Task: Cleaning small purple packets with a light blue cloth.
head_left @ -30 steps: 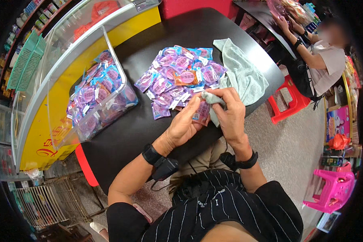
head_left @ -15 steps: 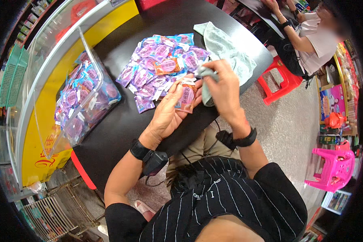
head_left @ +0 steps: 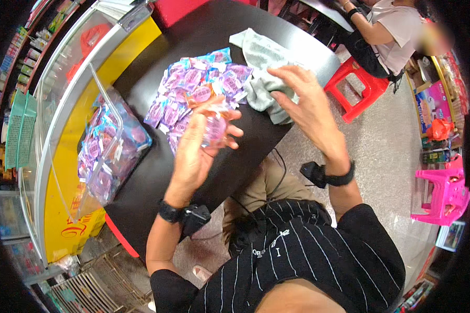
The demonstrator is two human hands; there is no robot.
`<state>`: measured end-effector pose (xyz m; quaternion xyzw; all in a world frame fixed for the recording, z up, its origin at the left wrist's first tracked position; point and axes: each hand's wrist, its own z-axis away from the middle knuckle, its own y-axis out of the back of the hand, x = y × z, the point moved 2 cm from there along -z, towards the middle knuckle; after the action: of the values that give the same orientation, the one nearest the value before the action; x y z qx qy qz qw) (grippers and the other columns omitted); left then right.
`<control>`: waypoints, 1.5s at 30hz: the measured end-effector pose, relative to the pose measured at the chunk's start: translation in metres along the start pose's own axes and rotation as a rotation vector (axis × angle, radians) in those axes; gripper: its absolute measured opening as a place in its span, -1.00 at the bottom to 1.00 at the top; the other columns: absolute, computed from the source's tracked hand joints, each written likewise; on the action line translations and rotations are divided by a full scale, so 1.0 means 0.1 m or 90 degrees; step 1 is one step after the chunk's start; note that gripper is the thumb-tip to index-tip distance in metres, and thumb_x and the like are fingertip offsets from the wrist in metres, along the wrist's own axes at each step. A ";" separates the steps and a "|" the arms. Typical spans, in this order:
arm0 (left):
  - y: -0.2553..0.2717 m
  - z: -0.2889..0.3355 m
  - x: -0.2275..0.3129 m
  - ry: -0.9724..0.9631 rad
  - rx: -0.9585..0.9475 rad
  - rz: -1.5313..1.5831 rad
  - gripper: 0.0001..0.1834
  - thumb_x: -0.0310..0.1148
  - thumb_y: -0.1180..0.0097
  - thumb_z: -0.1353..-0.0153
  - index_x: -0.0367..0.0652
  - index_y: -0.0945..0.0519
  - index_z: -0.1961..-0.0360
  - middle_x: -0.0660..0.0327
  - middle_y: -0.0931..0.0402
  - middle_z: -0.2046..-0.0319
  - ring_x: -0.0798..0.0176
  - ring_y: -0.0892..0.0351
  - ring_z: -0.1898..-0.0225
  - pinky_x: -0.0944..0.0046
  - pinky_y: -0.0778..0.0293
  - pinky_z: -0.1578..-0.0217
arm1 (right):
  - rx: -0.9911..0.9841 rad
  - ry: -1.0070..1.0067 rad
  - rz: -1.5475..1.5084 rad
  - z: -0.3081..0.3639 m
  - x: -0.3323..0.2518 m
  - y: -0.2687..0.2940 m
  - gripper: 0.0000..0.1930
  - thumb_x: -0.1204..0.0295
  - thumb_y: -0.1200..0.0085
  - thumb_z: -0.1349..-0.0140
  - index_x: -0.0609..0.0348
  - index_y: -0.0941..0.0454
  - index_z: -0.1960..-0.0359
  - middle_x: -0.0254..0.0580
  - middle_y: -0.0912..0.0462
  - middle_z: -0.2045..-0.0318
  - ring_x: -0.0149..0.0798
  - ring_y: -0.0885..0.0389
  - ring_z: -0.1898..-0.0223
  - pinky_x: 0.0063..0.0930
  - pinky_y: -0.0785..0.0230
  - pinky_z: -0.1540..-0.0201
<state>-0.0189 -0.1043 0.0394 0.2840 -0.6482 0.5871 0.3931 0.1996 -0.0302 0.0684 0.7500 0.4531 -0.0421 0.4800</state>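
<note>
My left hand (head_left: 190,156) holds a small jelly packet (head_left: 215,130) in its palm, thumb and fingers curled about it. The packet is smeared by motion; orange and pinkish purple show on it. Just beyond lies a heap of purple and blue jelly packets (head_left: 177,81) with white tags, an orange one among them, on the dark table (head_left: 245,21). My right hand (head_left: 313,109) is open beside a crumpled pale green cloth (head_left: 261,55), fingers apart and nothing held. The cloth lies on the table to the right of the heap.
A clear plastic bin (head_left: 109,99) with more packets stands at the table's left, against a yellow-sided display case (head_left: 146,34). Red (head_left: 360,86) and pink (head_left: 444,195) plastic stools stand to the right. Another person (head_left: 394,31) sits at the far right.
My right hand has let go of the cloth, which now lies on the table, and moved slightly right. My left hand has drawn left and turned with the packet.
</note>
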 end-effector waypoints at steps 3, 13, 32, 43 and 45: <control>-0.06 0.11 0.67 -0.186 0.049 -0.234 -0.42 0.00 0.25 -0.49 -0.24 -0.29 -0.30 -0.06 -0.53 -0.03 0.17 -0.63 0.20 0.26 -0.58 0.28 | -0.043 0.111 -0.182 -0.08 -0.74 0.48 -0.58 0.55 -0.24 -0.01 0.12 -0.62 0.01 -0.12 -0.63 0.10 -0.11 -0.62 0.11 -0.31 -0.48 0.08; 1.32 0.50 1.91 -0.389 0.499 -1.192 -0.51 -0.11 0.16 -0.48 -0.29 -0.48 -0.18 0.00 -0.48 -0.13 0.07 -0.49 -0.11 0.18 -0.37 -0.14 | -0.137 0.450 -0.183 0.13 -1.90 0.72 -0.69 0.54 -0.10 -0.09 0.06 -0.67 0.09 -0.30 -0.65 0.26 -0.47 -0.61 0.32 -0.62 -0.51 0.26; 1.15 0.75 1.80 -0.180 0.481 -1.144 -0.56 -0.11 0.04 -0.42 -0.28 -0.60 -0.01 -0.07 -0.60 0.02 -0.07 -0.56 -0.06 0.13 -0.41 -0.08 | -0.597 0.386 -0.550 0.00 -1.91 0.70 -0.68 0.55 0.11 -0.35 0.41 -0.47 -0.09 -0.19 -0.61 -0.04 -0.28 -0.63 0.03 -0.43 -0.51 -0.01; 1.33 0.41 1.73 -0.175 0.434 -1.107 -0.54 -0.06 0.01 -0.36 -0.29 -0.63 0.06 -0.10 -0.64 0.20 -0.04 -0.64 0.12 0.13 -0.47 0.09 | -0.187 0.159 0.077 1.22 -2.21 1.50 -0.59 0.49 -0.04 -0.32 0.37 -0.41 -0.18 0.09 -0.57 -0.08 -0.04 -0.60 -0.06 -0.23 -0.48 -0.13; 1.29 0.27 1.66 -0.215 0.402 -1.122 -0.53 -0.04 0.03 -0.35 -0.28 -0.63 0.07 -0.12 -0.63 0.18 -0.10 -0.63 0.09 0.08 -0.47 0.07 | -0.115 0.079 0.329 1.50 -2.37 1.54 -0.57 0.48 -0.08 -0.31 0.36 -0.41 -0.19 0.12 -0.57 -0.07 -0.03 -0.60 -0.06 -0.22 -0.48 -0.13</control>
<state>-0.2180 -0.0965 0.1097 0.8450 -0.0607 0.1786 0.5005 0.2271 -0.3152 0.2113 0.7960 0.2770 0.1682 0.5112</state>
